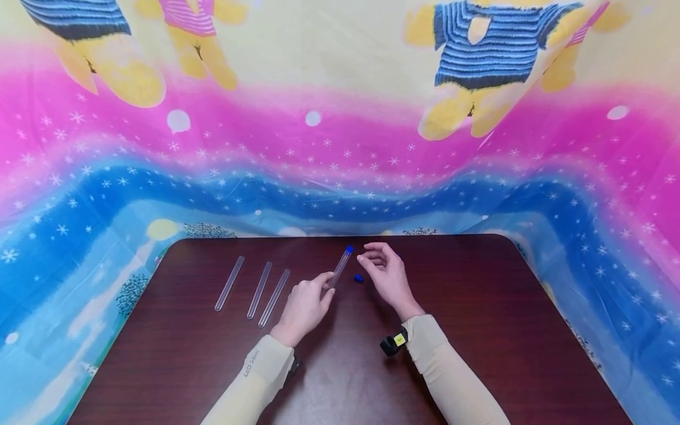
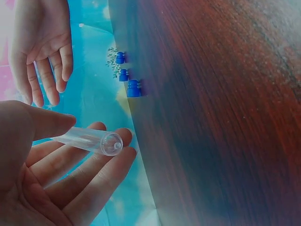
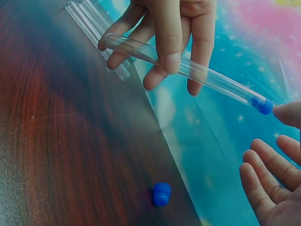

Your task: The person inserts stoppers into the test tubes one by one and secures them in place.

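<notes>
My left hand point(image 1: 307, 307) pinches a clear test tube point(image 3: 218, 85) between thumb and fingers, holding it tilted above the table. A blue stopper point(image 1: 349, 249) sits in the tube's far end, while the rounded end points back toward the left wrist camera. Just right of that stopper is my right hand point(image 1: 386, 274), its fingers loosely bent and holding nothing. In the right wrist view its thumb point(image 3: 288, 114) appears close to the stopper; whether they touch I cannot tell. Below the right hand a loose blue stopper point(image 1: 358, 278) lies on the table.
Three clear test tubes, the leftmost one point(image 1: 229, 283) set a little apart, lie on the dark wooden table point(image 1: 175, 354) to the left. Three loose blue stoppers, the nearest one point(image 2: 134, 88) largest, show in the left wrist view. A printed cloth point(image 1: 319, 153) hangs behind the table.
</notes>
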Demonstrator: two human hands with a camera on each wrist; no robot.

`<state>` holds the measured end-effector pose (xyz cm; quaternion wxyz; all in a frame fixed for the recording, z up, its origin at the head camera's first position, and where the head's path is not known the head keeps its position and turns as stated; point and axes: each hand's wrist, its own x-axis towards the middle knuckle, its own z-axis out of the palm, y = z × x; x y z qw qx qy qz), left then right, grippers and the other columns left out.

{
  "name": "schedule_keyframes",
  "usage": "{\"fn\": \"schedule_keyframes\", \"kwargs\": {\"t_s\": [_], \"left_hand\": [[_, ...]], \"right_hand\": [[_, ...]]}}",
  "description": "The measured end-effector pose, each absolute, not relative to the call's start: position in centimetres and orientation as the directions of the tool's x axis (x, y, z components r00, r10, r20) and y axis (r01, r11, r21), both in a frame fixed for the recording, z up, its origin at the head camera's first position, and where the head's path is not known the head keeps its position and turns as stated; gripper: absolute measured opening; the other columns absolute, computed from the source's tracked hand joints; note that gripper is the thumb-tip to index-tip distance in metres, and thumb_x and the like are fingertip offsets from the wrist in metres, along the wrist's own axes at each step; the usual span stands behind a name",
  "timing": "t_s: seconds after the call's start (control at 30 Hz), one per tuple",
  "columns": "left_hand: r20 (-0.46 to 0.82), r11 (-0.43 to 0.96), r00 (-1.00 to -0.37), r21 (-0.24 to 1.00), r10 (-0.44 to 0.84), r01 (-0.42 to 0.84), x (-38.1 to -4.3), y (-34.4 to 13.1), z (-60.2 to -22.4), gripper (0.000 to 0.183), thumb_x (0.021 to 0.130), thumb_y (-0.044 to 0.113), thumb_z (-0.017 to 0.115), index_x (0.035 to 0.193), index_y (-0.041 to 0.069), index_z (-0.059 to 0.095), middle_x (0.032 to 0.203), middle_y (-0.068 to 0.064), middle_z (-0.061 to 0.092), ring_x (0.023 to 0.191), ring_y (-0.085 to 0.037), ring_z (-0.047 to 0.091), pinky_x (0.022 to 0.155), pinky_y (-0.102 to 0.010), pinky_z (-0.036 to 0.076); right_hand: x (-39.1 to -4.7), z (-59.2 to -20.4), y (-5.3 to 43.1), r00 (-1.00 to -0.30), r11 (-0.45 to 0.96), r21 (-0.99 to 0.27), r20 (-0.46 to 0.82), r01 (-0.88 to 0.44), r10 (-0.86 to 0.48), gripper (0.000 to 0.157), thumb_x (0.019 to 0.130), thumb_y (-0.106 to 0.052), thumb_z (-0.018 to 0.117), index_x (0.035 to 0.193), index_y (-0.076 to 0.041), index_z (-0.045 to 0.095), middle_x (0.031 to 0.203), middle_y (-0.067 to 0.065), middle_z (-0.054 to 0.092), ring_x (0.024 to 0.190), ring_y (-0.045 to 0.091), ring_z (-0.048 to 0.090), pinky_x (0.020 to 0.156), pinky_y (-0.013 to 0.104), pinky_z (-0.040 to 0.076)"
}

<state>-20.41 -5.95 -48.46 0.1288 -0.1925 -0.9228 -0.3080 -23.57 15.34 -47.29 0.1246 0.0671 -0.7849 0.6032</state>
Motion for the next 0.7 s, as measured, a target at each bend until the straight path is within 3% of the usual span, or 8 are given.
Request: {"fn": "schedule_keyframes", "kwargs": {"t_s": [0.5,0.7], "left_hand": [[0.258,0.754,-0.930,0.547,0.262,0.364,-20.6,-6.2,-49.4,0.037,0.094,0.015,0.074,0.130,0.009,0.064,0.093,-0.003,0.075,0.077,-0.022,0.072,0.065,-0.041,0.055],[0.259,0.786,-0.932,0.507,0.252,0.354,-20.5,-6.4,-49.5,0.038,0.094,0.016,0.074,0.129,0.012,0.064,0.093,-0.003,0.076,0.077,-0.024,0.072,0.060,-0.040,0.054]], "right_hand": [[-23.6,-48.2,15.9,-0.970,0.302,-0.928,0.240,-0.219,0.035,0.034,0.095,-0.031,0.075,0.124,-0.018,0.064,0.107,0.002,0.070,0.098,0.018,0.066,0.092,0.041,0.051],[-23.8,-48.6,16.1,-0.975,0.318,-0.927,0.220,-0.199,0.031,0.035,0.093,-0.030,0.078,0.123,-0.018,0.065,0.106,0.001,0.070,0.098,0.018,0.066,0.092,0.041,0.052]]}}
